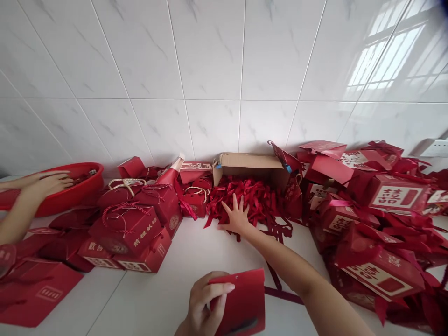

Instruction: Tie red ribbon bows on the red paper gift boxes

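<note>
Near the bottom centre, my left hand [206, 303] pinches the edge of a small red box [245, 303] between thumb and fingers. My right hand [237, 215] reaches forward with its fingers spread, at the front of a heap of dark red ribbons [259, 200]. Those ribbons spill out of an open cardboard box [250, 161] lying against the wall. Nothing shows in the grip of my right hand. One long ribbon [284, 295] lies on the white table [157, 303] under my right forearm.
Red gift boxes with rope handles [129, 228] are stacked on the left. Many red boxes with ribbons [381, 270] are piled on the right. At the far left, another person's hands [45, 184] rest over a red basin [94, 186]. A tiled wall [213, 70] stands behind.
</note>
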### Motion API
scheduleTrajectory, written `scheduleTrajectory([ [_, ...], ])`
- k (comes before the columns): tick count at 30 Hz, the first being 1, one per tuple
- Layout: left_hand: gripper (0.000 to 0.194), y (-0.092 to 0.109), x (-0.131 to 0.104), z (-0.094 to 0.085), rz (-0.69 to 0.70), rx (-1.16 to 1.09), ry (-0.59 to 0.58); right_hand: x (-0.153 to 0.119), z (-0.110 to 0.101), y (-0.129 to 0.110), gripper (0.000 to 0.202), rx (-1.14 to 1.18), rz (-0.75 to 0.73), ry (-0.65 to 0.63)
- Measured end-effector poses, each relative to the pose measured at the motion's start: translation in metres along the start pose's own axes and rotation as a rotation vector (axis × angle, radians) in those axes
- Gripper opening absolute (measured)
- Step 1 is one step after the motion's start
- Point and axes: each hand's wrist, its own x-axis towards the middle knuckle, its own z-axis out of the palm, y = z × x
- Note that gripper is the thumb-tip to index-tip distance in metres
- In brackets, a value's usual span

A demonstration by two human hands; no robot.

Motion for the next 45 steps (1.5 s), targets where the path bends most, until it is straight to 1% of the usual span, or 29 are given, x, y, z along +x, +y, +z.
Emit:
scheduleTrajectory([
  [2,0.036,0.000,0.000,0.000,0.003,0.003,0.008,0.006,0.009,0.000,0.061,0.008,0.044,-0.026],
  [4,0.037,-0.001,0.000,0.001,0.008,-0.016,0.009,0.018,0.007,0.003,0.039,0.047,0.067,-0.049],
  [5,0.038,-0.002,0.000,0.001,0.013,-0.029,0.006,0.026,0.002,0.004,0.033,0.079,0.071,-0.060],
  [7,0.039,-0.003,-0.001,0.001,0.028,-0.048,0.000,0.041,-0.014,0.008,0.030,0.160,0.073,-0.077],
  [9,0.039,-0.004,-0.002,0.001,0.033,-0.059,-0.004,0.053,-0.035,0.014,0.031,0.244,0.073,-0.080],
  [11,0.039,-0.004,-0.003,0.001,0.029,-0.068,-0.007,0.059,-0.056,0.025,0.032,0.304,0.092,-0.064],
  [13,0.039,-0.006,-0.003,0.002,0.030,-0.076,-0.005,0.060,-0.073,0.039,0.031,0.325,0.143,-0.028],
  [15,0.039,-0.007,-0.002,0.002,0.025,-0.080,0.003,0.055,-0.084,0.052,0.030,0.315,0.212,0.016],
  [18,0.037,-0.010,0.001,0.002,0.005,-0.078,0.011,0.042,-0.089,0.064,0.030,0.302,0.295,0.057],
  [21,0.036,-0.009,0.001,0.002,0.000,-0.072,0.010,0.026,-0.090,0.063,0.033,0.332,0.323,0.097],
  [23,0.036,-0.007,-0.001,0.002,0.013,-0.036,0.008,0.014,-0.094,0.059,0.032,0.367,0.328,0.157],
  [25,0.037,-0.008,-0.003,0.004,0.073,0.066,0.033,0.001,-0.103,0.057,0.026,0.418,0.336,0.241],
  [27,0.036,-0.012,-0.003,0.007,0.180,0.212,0.055,-0.013,-0.113,0.056,0.022,0.505,0.338,0.310],
  [29,0.035,-0.022,0.002,0.007,0.255,0.367,0.047,-0.025,-0.121,0.056,0.028,0.643,0.320,0.321],
  [30,0.034,-0.027,0.006,0.006,0.260,0.449,0.037,-0.030,-0.124,0.054,0.033,0.728,0.299,0.300],
  [32,0.031,-0.036,0.018,0.002,0.220,0.631,0.043,-0.036,-0.126,0.049,0.042,0.914,0.238,0.232],
  [34,0.029,-0.037,0.033,-0.006,0.158,0.773,0.072,-0.037,-0.126,0.040,0.046,1.099,0.165,0.172],
  [35,0.028,-0.034,0.043,-0.010,0.138,0.804,0.092,-0.037,-0.125,0.034,0.046,1.185,0.131,0.153],
  [37,0.026,-0.022,0.065,-0.017,0.131,0.785,0.140,-0.038,-0.125,0.020,0.045,1.343,0.074,0.135],
  [39,0.020,-0.006,0.089,-0.022,0.166,0.726,0.196,-0.043,-0.126,0.006,0.041,1.472,0.034,0.118],
  [40,0.018,0.001,0.102,-0.022,0.184,0.709,0.189,-0.046,-0.127,-0.001,0.040,1.522,0.022,0.103],
  [42,0.015,0.011,0.125,-0.020,0.173,0.696,0.153,-0.055,-0.130,-0.014,0.037,1.594,0.013,0.055],
  [45,0.009,0.013,0.150,-0.010,0.059,0.643,0.042,-0.071,-0.130,-0.030,0.030,1.768,0.005,-0.063],
])
